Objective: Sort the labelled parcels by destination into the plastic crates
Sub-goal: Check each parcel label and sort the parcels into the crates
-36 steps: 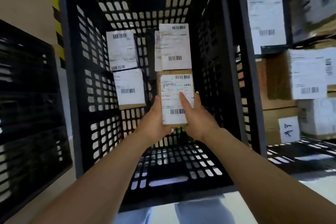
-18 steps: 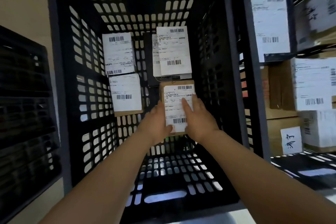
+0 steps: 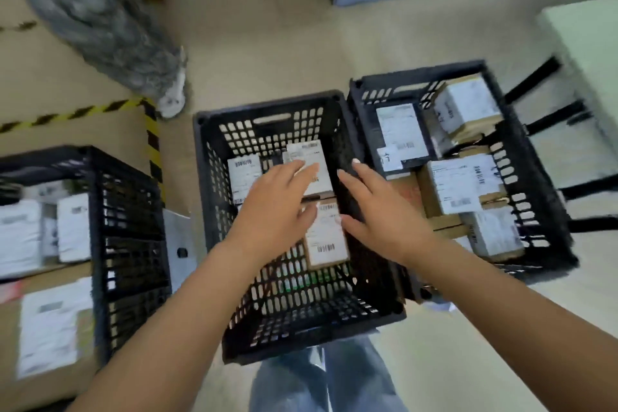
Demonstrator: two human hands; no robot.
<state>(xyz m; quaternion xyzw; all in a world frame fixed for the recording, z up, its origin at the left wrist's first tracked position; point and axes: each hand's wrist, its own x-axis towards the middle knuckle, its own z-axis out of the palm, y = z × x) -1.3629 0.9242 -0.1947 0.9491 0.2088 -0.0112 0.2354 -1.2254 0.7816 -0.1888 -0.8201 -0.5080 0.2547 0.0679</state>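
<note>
Over the middle crate, both hands empty

Above the middle crate (image 3: 214, 197) I see my left hand (image 3: 274, 211) and right hand (image 3: 384, 211) side by side but apart, fingers stretched out and relaxed, gripping nothing. Between and beneath them a brown parcel (image 3: 326, 237) with a white label lies flat on the crate's floor, just near another labelled parcel (image 3: 312, 165) further in. A third parcel (image 3: 242, 177) sits to the left of those. To my right a second crate (image 3: 521, 177) is packed with boxes; a third crate (image 3: 130, 211) stands on my left.
</note>
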